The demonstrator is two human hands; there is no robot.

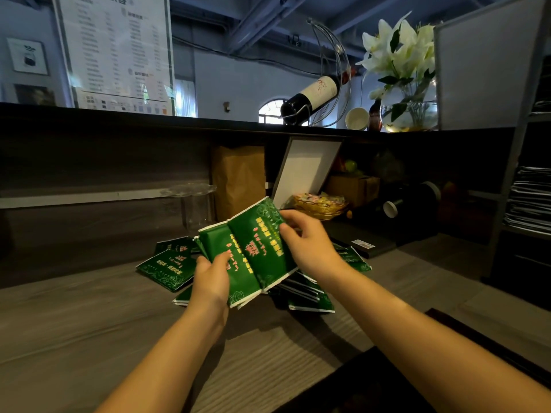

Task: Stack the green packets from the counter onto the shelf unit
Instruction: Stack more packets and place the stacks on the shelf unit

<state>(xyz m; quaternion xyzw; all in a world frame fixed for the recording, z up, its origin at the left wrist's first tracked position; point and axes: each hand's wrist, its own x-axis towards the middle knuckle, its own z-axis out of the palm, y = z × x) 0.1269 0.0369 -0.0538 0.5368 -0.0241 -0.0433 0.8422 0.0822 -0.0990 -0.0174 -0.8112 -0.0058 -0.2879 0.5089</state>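
Both hands are clamped on one fanned bundle of green packets (256, 251), which is held tilted above the counter (89, 338), in front of and below the brown paper bag (238, 180). The left hand (210, 278) is gripped on the bundle's lower left edge, with the thumb laid across the printed face and the fingers hidden behind. The right hand (307, 242) is curled over the upper right edge, where the packets are pinched between thumb and fingers. More green packets are scattered flat on the counter beneath the bundle: several loose packets (167, 266) are seen to the front left of the bag, and an overlapping heap (310, 296) to its front right, partly covered by the right forearm. A basket of wrapped sweets (320, 204) is set just right of the bag, beside a leaning white board (307, 168). Above and to the right of the bag, a wine bottle (310, 96) is cradled in a wire holder on the upper ledge. Far right of the bag, a shelf unit (527, 204) is loaded with stacked dark items.
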